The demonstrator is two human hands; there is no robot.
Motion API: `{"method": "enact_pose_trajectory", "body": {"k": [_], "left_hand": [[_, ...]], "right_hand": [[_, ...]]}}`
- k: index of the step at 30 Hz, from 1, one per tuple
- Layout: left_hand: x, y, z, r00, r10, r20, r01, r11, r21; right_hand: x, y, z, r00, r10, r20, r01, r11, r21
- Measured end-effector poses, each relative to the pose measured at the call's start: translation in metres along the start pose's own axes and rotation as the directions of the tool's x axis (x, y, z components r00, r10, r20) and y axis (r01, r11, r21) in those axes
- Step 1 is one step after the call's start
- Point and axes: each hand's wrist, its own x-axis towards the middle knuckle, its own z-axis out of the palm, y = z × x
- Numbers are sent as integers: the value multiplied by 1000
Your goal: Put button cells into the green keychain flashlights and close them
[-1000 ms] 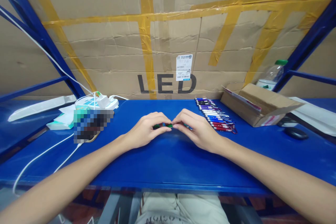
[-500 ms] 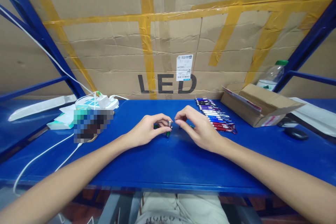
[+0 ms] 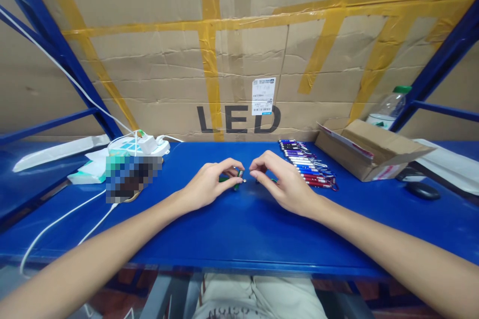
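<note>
My left hand [image 3: 210, 183] is closed over the table, its thumb and fingers around a small green tube [image 3: 237, 187] that looks like part of a mini flashlight. A tiny shiny silver piece [image 3: 244, 180] shows at the thumb tip. Just to the right, my right hand [image 3: 282, 179] is curled in a pinch, with a narrow gap between the two hands. Beside its fingertips a dark end shows, and a green bit [image 3: 275, 180] peeks out behind, like part of a green flashlight; most of it is hidden by the hand.
Several keychain flashlights [image 3: 305, 164] with clips lie in a row on the blue table [image 3: 239, 239]. To the right are an open cardboard box [image 3: 374, 154], a black mouse [image 3: 422, 190] and a bottle [image 3: 389, 107]. At left are a power strip [image 3: 160, 148], cables and a blurred-out phone-like object [image 3: 130, 182].
My left fingers have shifted their hold: the upright silver-topped piece has tilted or dropped, and a tiny silver end now shows at the thumb tip. My right hand is nearly still.
</note>
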Motion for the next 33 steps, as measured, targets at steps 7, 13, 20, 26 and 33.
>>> {"method": "enact_pose_trajectory", "body": {"k": [7,13,20,26,33], "left_hand": [[1,-2,7,995,-91,-53,78,976,-206],[0,-1,1,1000,-13,15,14,998,-69],[-3,0,-2,993,112,-25,-110,991,81],[-5,1,-4,981,187,-48,-174,965,196],[-4,4,-5,963,266,-49,-244,933,263]], "right_hand": [[-1,1,1,1000,3,-1,-3,1000,-4],[-1,1,0,1000,6,0,-6,1000,-4],[-1,1,0,1000,12,-3,-12,1000,2],[0,0,0,999,46,-22,-45,999,24],[0,0,1,993,114,-30,-112,992,64]]}}
